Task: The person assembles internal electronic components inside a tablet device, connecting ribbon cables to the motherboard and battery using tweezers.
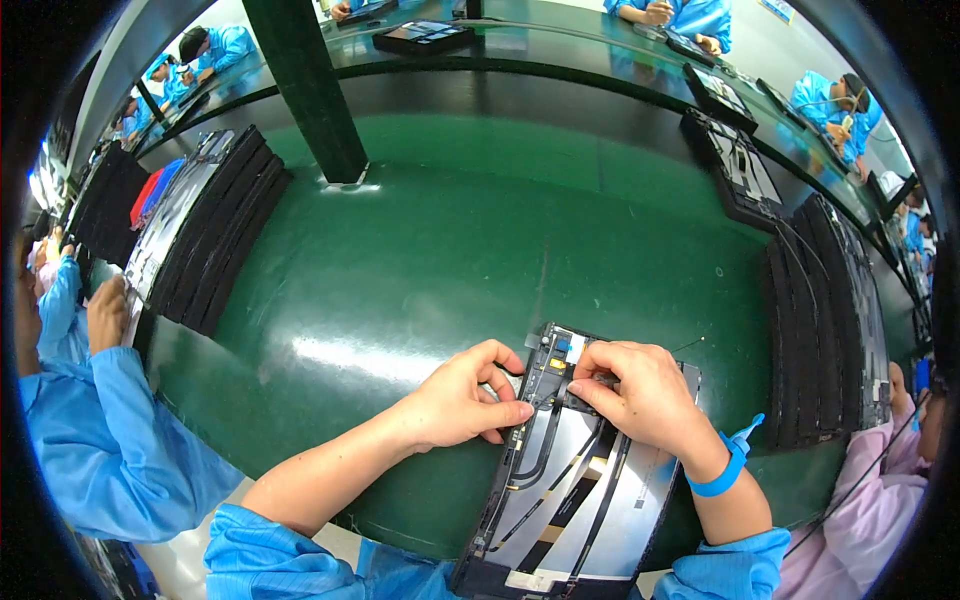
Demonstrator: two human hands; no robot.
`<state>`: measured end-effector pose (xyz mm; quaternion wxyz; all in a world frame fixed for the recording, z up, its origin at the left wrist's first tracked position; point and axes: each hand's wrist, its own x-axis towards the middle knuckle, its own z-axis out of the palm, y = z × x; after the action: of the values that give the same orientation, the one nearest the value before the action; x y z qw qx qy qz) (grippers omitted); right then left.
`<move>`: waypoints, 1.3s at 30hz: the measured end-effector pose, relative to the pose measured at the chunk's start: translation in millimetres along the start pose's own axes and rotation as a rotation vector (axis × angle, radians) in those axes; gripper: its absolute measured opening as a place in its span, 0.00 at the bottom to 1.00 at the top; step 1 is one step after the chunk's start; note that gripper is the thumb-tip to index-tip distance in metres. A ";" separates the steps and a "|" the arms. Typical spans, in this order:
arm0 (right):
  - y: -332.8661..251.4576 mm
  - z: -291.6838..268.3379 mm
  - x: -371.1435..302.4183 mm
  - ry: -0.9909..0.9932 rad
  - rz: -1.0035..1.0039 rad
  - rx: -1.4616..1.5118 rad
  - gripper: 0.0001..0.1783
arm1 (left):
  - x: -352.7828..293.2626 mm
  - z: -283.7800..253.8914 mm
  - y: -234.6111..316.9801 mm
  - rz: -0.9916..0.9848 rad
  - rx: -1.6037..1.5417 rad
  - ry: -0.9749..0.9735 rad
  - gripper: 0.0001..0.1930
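In front of me lies an opened flat electronic device (628,497), tilted on the table, with a silver back plate, black cables and a dark circuit strip along its far end. My left hand (468,397) is at its left edge, thumb tip against the frame and index finger curved apart from it, with nothing visible between them. Over the far end, my right hand (640,395) has its thumb and fingertips pinched together on the circuit strip. Whatever those fingertips hold is hidden. A blue wrist strap (725,470) circles my right wrist.
A stack of black-framed panels (215,235) stands at left, another stack (815,330) at right, with a further panel (735,165) behind it. A dark green post (310,90) rises from the green table (420,260). A co-worker's blue sleeve (120,440) is close at left.
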<state>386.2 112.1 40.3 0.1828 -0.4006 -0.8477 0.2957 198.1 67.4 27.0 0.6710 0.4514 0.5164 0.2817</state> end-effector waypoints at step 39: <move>6.0 0.0 -3.5 0.056 -0.083 0.088 0.06 | 1.5 6.5 9.2 -0.096 -0.007 0.011 0.18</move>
<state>391.8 112.4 36.2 0.2358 -0.3649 -0.8444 0.3135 205.5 70.6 35.0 0.6823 0.4222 0.5403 0.2535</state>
